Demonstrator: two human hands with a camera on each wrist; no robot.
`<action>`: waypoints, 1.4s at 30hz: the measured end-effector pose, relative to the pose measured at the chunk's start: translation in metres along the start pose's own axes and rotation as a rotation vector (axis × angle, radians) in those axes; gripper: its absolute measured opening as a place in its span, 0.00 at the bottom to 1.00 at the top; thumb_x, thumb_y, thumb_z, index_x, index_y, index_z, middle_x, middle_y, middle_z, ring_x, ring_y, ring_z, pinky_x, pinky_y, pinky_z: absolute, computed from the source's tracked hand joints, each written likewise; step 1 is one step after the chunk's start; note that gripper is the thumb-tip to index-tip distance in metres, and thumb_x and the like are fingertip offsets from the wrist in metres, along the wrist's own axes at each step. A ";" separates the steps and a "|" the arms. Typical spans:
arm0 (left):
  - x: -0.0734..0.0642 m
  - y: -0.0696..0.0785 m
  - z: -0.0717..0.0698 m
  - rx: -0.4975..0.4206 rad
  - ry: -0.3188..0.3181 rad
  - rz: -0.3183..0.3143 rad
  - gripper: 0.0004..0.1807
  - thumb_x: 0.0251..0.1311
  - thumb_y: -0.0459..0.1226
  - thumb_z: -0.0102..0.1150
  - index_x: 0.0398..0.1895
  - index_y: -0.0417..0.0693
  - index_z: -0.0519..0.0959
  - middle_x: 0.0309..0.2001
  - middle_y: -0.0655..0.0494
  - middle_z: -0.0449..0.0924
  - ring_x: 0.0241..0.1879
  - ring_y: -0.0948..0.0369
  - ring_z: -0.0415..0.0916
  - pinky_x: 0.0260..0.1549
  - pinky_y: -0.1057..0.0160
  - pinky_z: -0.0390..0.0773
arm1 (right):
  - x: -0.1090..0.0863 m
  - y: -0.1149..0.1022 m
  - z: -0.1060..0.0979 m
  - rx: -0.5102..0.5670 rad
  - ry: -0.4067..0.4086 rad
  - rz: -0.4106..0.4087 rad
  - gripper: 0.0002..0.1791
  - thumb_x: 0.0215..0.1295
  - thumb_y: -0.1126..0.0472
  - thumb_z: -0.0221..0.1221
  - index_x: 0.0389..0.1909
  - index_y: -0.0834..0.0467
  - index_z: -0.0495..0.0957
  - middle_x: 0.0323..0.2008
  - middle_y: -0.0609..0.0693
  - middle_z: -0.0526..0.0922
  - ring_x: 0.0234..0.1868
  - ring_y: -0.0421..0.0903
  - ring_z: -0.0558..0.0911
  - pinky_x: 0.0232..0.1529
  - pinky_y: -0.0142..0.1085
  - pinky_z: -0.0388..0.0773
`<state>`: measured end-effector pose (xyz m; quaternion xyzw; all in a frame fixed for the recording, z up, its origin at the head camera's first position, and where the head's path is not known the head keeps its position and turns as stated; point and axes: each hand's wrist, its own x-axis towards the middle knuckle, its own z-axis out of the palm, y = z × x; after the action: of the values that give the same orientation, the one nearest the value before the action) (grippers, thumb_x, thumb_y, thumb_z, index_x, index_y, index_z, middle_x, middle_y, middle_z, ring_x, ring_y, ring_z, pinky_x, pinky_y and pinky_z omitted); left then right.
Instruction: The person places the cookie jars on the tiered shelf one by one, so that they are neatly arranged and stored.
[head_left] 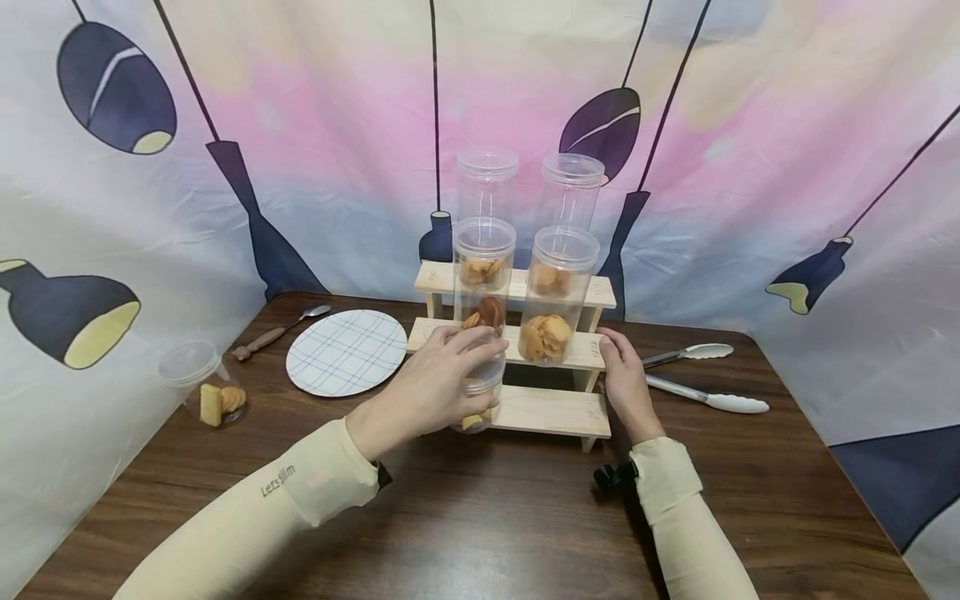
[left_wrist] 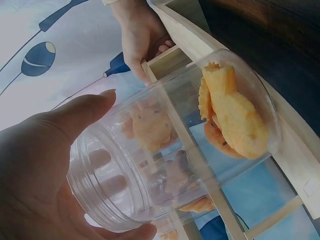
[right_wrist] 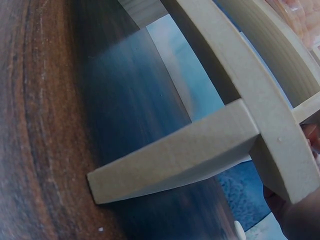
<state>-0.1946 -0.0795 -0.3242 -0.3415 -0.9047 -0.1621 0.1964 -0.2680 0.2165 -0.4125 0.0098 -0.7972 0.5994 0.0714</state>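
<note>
My left hand grips a clear plastic jar near its screw lid, thumb on one side and fingers round the other. Yellow and brown cookies lie at the jar's bottom. The jar is at the left of the lowest step of a three-step wooden stand; whether its base touches the step I cannot tell. At the right end of the middle step my right hand holds the stand, partly hidden behind the wood in the right wrist view. Two cookie jars, one a clear jar, stand on the middle step.
Two more jars, including a tall jar, stand on the top step. At left are another cookie jar, a checked plate and a spoon with a wooden handle. Tongs lie to the right on the brown table.
</note>
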 end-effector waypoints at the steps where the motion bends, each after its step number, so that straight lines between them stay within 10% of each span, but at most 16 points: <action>1: 0.000 0.000 0.000 0.005 0.008 0.012 0.35 0.49 0.48 0.76 0.63 0.51 0.78 0.63 0.48 0.75 0.57 0.40 0.71 0.58 0.47 0.73 | 0.000 0.000 0.000 -0.003 -0.003 -0.001 0.29 0.79 0.40 0.39 0.71 0.49 0.66 0.40 0.54 0.73 0.28 0.49 0.70 0.28 0.37 0.70; 42: -0.004 0.000 -0.003 0.021 0.050 0.009 0.35 0.49 0.51 0.76 0.62 0.54 0.79 0.66 0.48 0.74 0.61 0.39 0.70 0.54 0.40 0.74 | -0.006 -0.013 0.000 0.011 -0.024 0.045 0.26 0.81 0.48 0.38 0.73 0.53 0.64 0.44 0.55 0.72 0.30 0.49 0.71 0.31 0.37 0.69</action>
<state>-0.1907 -0.0828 -0.3240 -0.3393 -0.8996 -0.1604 0.2233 -0.2604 0.2128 -0.4006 -0.0005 -0.7947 0.6051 0.0482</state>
